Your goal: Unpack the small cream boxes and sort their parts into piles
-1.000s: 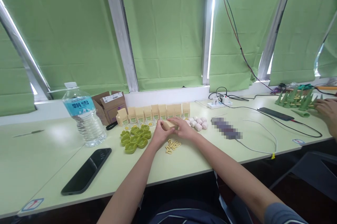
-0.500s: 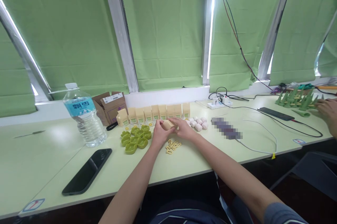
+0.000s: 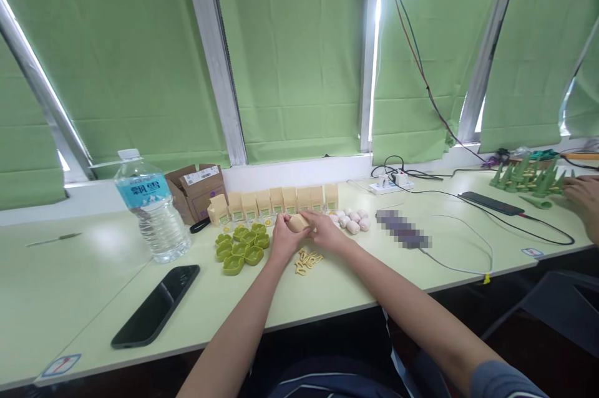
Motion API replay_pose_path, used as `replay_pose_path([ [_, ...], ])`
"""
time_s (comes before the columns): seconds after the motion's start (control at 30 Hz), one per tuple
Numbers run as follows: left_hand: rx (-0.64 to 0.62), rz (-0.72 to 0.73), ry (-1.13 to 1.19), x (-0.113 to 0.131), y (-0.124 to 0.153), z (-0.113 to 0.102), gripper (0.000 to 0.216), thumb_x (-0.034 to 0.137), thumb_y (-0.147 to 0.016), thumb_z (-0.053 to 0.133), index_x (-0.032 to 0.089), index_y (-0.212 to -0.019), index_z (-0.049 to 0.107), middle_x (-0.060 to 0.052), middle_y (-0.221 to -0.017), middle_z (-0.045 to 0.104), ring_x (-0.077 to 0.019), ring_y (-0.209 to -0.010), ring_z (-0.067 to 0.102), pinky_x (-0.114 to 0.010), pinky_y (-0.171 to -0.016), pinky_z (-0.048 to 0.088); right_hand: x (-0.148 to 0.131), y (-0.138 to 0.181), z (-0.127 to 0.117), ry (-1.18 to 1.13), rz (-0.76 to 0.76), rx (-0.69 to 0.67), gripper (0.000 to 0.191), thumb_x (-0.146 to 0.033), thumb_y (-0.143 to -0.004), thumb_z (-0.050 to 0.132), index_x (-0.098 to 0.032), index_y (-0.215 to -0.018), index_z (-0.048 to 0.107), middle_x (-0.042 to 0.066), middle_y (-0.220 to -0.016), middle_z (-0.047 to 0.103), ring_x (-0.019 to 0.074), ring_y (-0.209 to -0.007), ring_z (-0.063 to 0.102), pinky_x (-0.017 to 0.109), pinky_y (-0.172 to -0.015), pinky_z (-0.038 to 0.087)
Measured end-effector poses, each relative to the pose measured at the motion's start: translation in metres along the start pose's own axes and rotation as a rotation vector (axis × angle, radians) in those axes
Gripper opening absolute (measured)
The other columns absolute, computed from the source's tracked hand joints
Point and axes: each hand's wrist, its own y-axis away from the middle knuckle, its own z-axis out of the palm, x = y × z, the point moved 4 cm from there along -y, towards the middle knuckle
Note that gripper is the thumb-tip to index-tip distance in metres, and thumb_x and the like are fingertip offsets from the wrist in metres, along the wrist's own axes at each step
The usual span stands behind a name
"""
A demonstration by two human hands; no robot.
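Between my two hands is a small beige paper box (image 3: 298, 222), its near side partly hidden by fingers. My left hand (image 3: 285, 239) grips it from the left, and my right hand (image 3: 324, 229) closes on its right side. Behind them stands a row of similar beige boxes (image 3: 276, 199) with small windows low on their fronts. Green flower-shaped cups (image 3: 240, 248) lie to the left of my left hand. Nearer to me, below the hands, is a small heap of yellow ring-like pieces (image 3: 307, 261). Several pale pink rounded pieces (image 3: 353, 221) sit right of my right hand.
A water bottle (image 3: 152, 211), an open cardboard box (image 3: 194, 193) and a black phone (image 3: 156, 305) are on the left. On the right are a power strip (image 3: 391, 183), cables, another phone (image 3: 491, 203) and green cone-shaped pieces (image 3: 526, 176) beside another person's hand (image 3: 583, 198).
The top of the held box looks slightly more rounded and turned between my fingers. Both hands stay in nearly the same place.
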Motion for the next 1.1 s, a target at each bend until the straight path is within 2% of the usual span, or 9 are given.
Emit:
replay_pose_path([
  [0.17, 0.055, 0.016, -0.008, 0.002, 0.0, -0.003, 0.056, 0.043, -0.058, 0.082, 0.023, -0.094, 0.044, 0.0, -0.089, 0.06, -0.0195, -0.078, 0.059, -0.03, -0.069, 0.042, 0.003, 0.001, 0.0, 0.044, 0.066, -0.04, 0.052, -0.027, -0.082, 0.069, -0.019, -0.132, 0.058, 0.015, -0.121, 0.065, 0.0299, -0.113, 0.058, 0.043, -0.097, 0.043],
  [0.33, 0.067, 0.17, 0.007, 0.007, 0.0, -0.004, 0.058, 0.034, -0.061, 0.083, 0.023, -0.108, 0.05, -0.006, -0.108, 0.062, -0.0233, -0.098, 0.061, -0.034, -0.084, 0.045, 0.009, 0.003, -0.001, 0.024, 0.104, 0.035, 0.05, -0.03, -0.078, 0.072, -0.02, -0.125, 0.056, 0.012, -0.119, 0.063, 0.0267, -0.109, 0.057, 0.041, -0.093, 0.044],
  [0.43, 0.09, 0.274, -0.026, 0.008, 0.001, -0.004, 0.05, 0.034, -0.064, 0.082, 0.022, -0.105, 0.054, -0.006, -0.109, 0.061, -0.0242, -0.103, 0.059, -0.036, -0.088, 0.045, 0.013, 0.004, -0.001, 0.019, 0.142, 0.065, 0.049, -0.035, -0.075, 0.073, -0.019, -0.118, 0.055, 0.011, -0.113, 0.062, 0.0262, -0.105, 0.057, 0.041, -0.089, 0.045],
  [0.63, 0.12, 0.354, 0.023, 0.013, 0.003, -0.007, 0.039, 0.045, -0.071, 0.077, 0.021, -0.096, 0.059, -0.006, -0.103, 0.061, -0.0225, -0.098, 0.06, -0.034, -0.082, 0.047, 0.008, 0.004, -0.012, -0.099, 0.224, 0.175, 0.05, -0.038, -0.075, 0.073, -0.02, -0.115, 0.048, 0.007, -0.106, 0.063, 0.0236, -0.093, 0.06, 0.037, -0.078, 0.047],
  [0.73, 0.104, 0.337, 0.107, 0.017, 0.006, -0.009, 0.027, 0.047, -0.084, 0.063, 0.021, -0.089, 0.064, -0.005, -0.096, 0.066, -0.0196, -0.091, 0.061, -0.03, -0.075, 0.046, 0.006, 0.005, -0.018, -0.133, 0.256, 0.234, 0.051, -0.036, -0.074, 0.073, -0.021, -0.115, 0.047, 0.006, -0.105, 0.063, 0.0233, -0.092, 0.061, 0.037, -0.078, 0.048],
  [0.83, 0.081, 0.262, 0.217, 0.017, 0.006, -0.011, 0.035, 0.048, -0.092, 0.05, 0.021, -0.08, 0.069, -0.004, -0.083, 0.07, -0.0177, -0.081, 0.063, -0.029, -0.073, 0.047, 0.006, 0.004, -0.019, -0.128, 0.216, 0.256, 0.057, -0.031, -0.074, 0.073, -0.023, -0.122, 0.045, 0.007, -0.114, 0.062, 0.0242, -0.101, 0.06, 0.039, -0.086, 0.047],
  [0.9, 0.049, 0.185, 0.298, 0.013, 0.005, -0.01, 0.04, 0.05, -0.091, 0.048, 0.02, -0.078, 0.071, -0.004, -0.076, 0.071, -0.0178, -0.075, 0.065, -0.03, -0.072, 0.049, 0.005, 0.004, -0.019, -0.079, 0.151, 0.256, 0.062, -0.026, -0.073, 0.073, -0.024, -0.128, 0.043, 0.008, -0.122, 0.059, 0.0256, -0.112, 0.056, 0.042, -0.095, 0.044],
  [1.03, -0.036, 0.061, 0.391, 0.004, -0.001, -0.006, 0.039, 0.052, -0.084, 0.058, 0.018, -0.098, 0.071, -0.002, -0.065, 0.067, -0.0169, -0.063, 0.063, -0.028, -0.063, 0.05, 0.001, 0.003, -0.016, 0.072, 0.055, 0.174, 0.06, -0.017, -0.073, 0.07, -0.024, -0.128, 0.048, 0.009, -0.127, 0.057, 0.0296, -0.12, 0.049, 0.048, -0.102, 0.037],
  [1.1, -0.068, 0.058, 0.399, 0.002, -0.003, -0.003, 0.041, 0.048, -0.08, 0.064, 0.018, -0.109, 0.068, -0.002, -0.07, 0.066, -0.0142, -0.059, 0.059, -0.025, -0.057, 0.047, -0.002, 0.003, -0.015, 0.094, 0.029, 0.127, 0.058, -0.014, -0.073, 0.067, -0.024, -0.127, 0.05, 0.009, -0.127, 0.057, 0.0303, -0.12, 0.049, 0.048, -0.103, 0.037],
])
